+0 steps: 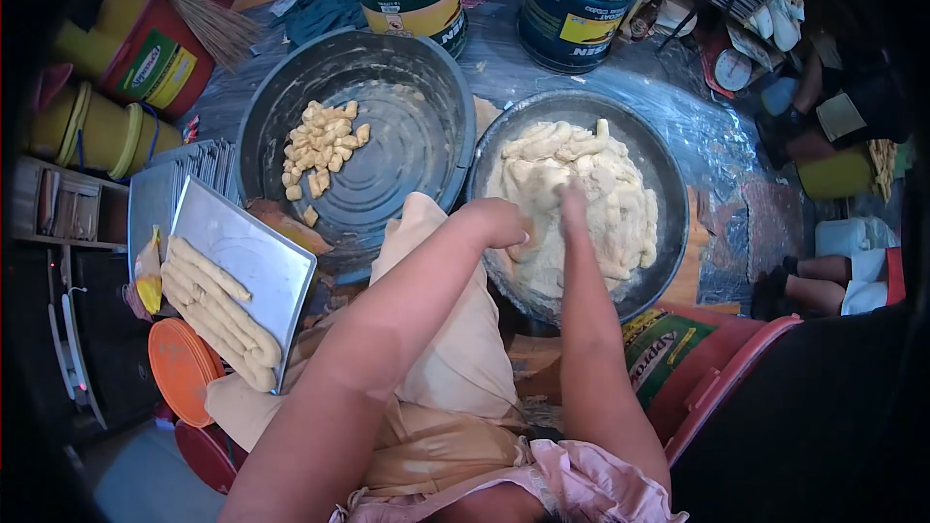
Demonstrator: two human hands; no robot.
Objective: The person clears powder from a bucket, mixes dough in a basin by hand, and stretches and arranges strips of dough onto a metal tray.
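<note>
A wide black basin (675,261) in front of me holds pale dough strips (620,199) piled in loose flour (538,266). My left hand (501,223) is over the basin's left side, close to the flour; its fingers point down and are partly blurred. Further in, my right hand (573,196) reaches down to the dough and touches it, its fingers mostly hidden. Whether either hand grips a strip I cannot tell. To the left, a larger dark basin (387,189) holds a heap of small cut dough pieces (325,140).
A metal tray (218,218) with long dough ropes (208,305) lies at my left by an orange lid (182,368). Paint buckets (412,0) (576,10) stand behind the basins. A red bucket (668,358) is at right. Another person's legs (814,292) show far right.
</note>
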